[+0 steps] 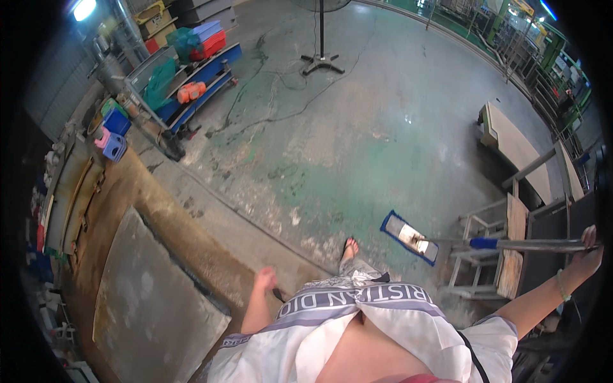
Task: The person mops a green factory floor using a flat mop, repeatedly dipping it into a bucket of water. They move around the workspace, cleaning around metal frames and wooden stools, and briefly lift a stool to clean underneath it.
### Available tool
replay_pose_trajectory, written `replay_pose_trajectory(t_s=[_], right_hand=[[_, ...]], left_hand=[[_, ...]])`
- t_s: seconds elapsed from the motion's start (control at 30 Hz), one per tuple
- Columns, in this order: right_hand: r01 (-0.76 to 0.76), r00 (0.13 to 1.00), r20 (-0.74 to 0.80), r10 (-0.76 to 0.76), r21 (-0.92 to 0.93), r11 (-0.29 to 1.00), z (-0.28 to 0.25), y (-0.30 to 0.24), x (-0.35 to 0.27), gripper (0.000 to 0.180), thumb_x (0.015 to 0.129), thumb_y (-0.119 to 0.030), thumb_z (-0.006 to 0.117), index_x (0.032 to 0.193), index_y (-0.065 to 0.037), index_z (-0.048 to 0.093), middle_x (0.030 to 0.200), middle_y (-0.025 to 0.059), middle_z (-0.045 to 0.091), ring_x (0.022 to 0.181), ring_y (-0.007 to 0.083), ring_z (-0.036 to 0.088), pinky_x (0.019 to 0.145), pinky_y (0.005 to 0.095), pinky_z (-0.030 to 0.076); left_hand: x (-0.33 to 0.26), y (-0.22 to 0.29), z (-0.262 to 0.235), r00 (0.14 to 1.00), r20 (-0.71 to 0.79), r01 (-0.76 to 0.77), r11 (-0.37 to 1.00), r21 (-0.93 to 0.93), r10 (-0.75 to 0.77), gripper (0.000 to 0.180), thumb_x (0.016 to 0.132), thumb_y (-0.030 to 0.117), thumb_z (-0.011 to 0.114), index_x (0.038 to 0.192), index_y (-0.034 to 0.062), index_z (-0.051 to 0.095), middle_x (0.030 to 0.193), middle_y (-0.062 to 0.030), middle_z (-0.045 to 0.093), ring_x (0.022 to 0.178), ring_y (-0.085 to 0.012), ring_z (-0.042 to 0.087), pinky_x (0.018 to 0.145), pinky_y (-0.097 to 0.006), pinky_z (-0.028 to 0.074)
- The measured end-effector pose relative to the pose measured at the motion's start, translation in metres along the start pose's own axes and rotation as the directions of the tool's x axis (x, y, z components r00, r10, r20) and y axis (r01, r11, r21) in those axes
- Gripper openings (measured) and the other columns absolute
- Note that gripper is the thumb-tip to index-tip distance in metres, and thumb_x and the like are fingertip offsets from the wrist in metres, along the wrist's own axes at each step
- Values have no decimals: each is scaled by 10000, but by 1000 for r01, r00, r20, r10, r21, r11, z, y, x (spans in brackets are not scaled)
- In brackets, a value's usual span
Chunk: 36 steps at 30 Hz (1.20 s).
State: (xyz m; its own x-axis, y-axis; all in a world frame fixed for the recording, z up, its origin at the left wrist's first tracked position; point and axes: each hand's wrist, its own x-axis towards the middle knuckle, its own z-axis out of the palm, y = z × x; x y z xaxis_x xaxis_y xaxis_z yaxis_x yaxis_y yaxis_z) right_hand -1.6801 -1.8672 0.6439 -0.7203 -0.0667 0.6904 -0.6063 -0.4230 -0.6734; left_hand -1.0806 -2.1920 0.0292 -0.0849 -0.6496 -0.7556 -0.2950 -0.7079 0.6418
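Observation:
My right hand (589, 247), stretched out to the right, is wrapped round the metal handle of a flat mop (536, 245). A blue sleeve sits partway along that handle. The mop's wide flat head (408, 235), edged in blue, lies on the green-grey floor ahead of my right side. My left hand (265, 279) hangs low by my left side with its fingers loosely curled, and I see nothing in it. One of my feet (350, 247), in a sandal, shows just left of the mop head.
A large grey slab (153, 300) lies at my left. A metal frame (476, 255) and a low board-topped bench (517, 147) stand at the right. Ahead are a fan stand (322, 64) with cables across the floor, and a blue rack (211, 86) with bins.

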Motion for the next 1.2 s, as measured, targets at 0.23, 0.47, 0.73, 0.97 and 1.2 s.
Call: replay_pose_trajectory(t_s=[0.23, 0.47, 0.73, 0.97, 1.2], right_hand=[[-138, 990, -6, 138, -88, 987, 79, 178, 60, 232, 907, -219, 530, 730, -73, 498, 516, -8, 319, 426, 67, 306, 427, 206, 260], [-200, 978, 27, 205, -139, 970, 146, 330, 153, 220, 912, -211, 529, 753, -60, 525, 534, -15, 362, 422, 57, 318, 419, 195, 256], [-109, 980, -193, 41, -360, 927, 175, 443, 235, 186, 924, -195, 509, 840, -37, 561, 563, -13, 388, 423, 46, 324, 410, 185, 267], [-143, 952, -305, -1, -451, 881, 226, 578, 329, 177, 912, -196, 530, 834, -43, 572, 546, -17, 378, 422, 51, 337, 404, 190, 270], [-245, 888, -459, -5, -482, 841, 316, 790, 462, 237, 860, -214, 605, 679, -63, 585, 473, -31, 385, 380, 44, 322, 373, 206, 253]], left_hand=[[98, -60, 24, 963, -37, 261, 894, 364, -267, 210, 816, 148, 545, 998, 55, 591, 836, -117, 631, 678, -233, 622, 547, -373, 488], [176, 213, 74, 930, -245, 286, 958, 11, -275, 267, 838, 100, 487, 1095, 58, 545, 845, -127, 596, 693, -260, 624, 519, -402, 492], [451, 572, 322, 992, -121, 69, 724, 687, 20, 312, 798, 155, 517, 1056, 14, 622, 965, -133, 640, 834, -251, 618, 709, -396, 490], [518, 936, 677, 615, 473, -783, 413, 466, 632, 409, 733, 208, 648, 1117, 71, 609, 1079, -161, 623, 981, -268, 602, 830, -348, 476], [668, 969, 762, 785, 444, -619, 505, 602, 433, 400, 778, 204, 609, 1150, 58, 590, 1112, -158, 614, 1031, -284, 586, 880, -380, 458]])
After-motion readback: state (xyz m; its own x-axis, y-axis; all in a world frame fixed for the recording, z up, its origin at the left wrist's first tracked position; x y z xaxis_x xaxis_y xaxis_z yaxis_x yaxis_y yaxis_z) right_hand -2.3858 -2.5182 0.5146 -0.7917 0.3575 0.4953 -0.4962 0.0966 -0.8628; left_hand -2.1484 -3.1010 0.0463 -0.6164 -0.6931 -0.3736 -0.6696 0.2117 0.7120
